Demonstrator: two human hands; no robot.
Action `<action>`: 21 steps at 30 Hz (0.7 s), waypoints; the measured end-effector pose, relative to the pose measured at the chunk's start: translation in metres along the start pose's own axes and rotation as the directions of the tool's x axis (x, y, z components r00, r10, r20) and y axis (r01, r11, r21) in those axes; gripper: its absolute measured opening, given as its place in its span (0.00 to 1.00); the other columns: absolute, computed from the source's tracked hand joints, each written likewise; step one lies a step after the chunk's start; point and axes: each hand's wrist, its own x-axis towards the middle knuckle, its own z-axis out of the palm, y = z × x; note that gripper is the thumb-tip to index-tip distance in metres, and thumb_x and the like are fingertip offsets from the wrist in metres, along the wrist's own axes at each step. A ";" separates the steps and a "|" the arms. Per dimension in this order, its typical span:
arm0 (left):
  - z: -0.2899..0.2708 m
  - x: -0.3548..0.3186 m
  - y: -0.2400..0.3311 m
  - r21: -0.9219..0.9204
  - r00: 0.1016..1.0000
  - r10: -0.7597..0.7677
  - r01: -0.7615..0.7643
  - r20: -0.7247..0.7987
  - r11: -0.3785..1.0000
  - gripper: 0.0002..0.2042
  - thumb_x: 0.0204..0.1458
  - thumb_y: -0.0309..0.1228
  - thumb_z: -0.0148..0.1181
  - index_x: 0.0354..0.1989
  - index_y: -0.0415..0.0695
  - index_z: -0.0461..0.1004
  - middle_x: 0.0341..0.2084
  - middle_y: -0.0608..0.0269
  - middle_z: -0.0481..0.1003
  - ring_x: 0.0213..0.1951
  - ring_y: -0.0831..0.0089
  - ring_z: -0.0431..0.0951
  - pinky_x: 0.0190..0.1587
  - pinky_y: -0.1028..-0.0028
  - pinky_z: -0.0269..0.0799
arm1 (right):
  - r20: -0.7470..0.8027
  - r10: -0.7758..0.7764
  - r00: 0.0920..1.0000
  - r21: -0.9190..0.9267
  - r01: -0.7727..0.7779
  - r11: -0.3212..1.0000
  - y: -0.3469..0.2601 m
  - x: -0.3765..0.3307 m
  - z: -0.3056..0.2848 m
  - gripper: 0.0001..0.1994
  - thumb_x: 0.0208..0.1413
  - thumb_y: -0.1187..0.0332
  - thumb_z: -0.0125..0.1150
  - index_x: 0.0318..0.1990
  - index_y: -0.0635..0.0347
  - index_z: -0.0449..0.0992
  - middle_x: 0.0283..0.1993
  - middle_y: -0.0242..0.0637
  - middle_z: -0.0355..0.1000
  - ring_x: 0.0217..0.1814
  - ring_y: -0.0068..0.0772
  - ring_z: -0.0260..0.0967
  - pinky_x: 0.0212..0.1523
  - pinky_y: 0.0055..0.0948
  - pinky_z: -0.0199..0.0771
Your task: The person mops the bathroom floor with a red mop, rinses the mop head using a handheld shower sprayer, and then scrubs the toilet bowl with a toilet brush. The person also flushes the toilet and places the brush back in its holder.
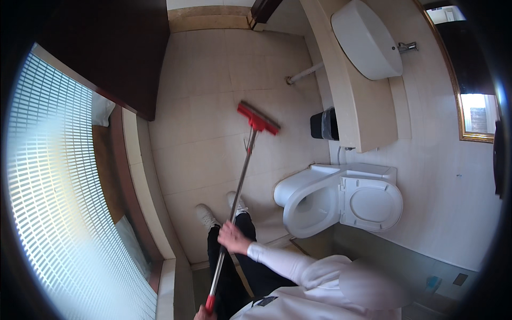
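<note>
A long-handled mop (245, 169) slants away from me across the tiled floor. Its red head (258, 118) has a dark strip along the far edge and rests on the tiles. My right hand (233, 238) is closed round the middle of the metal pole. Lower down, at the picture's bottom edge, my left hand (205, 313) grips the pole's end beside a red sleeve; part of that hand is cut off. Thin wire rods show where the pole meets the head.
A white toilet (312, 212) with its lid up stands at right. Beyond it are a black bin (324, 124), a counter (368, 114) with a white basin (365, 40), and a pipe (305, 73). A dark door (122, 58) and a bright lattice panel (58, 160) line the left.
</note>
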 end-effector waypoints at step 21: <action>-0.101 0.188 0.233 0.243 0.994 0.070 -0.047 -0.089 0.969 0.13 0.43 0.39 0.57 0.24 0.40 0.74 0.23 0.43 0.74 0.31 0.44 0.75 0.36 0.52 0.71 | 0.291 -0.095 0.952 0.183 0.042 0.982 0.234 0.185 -0.161 0.11 0.25 0.65 0.61 0.19 0.61 0.77 0.21 0.47 0.70 0.31 0.48 0.70 0.43 0.45 0.69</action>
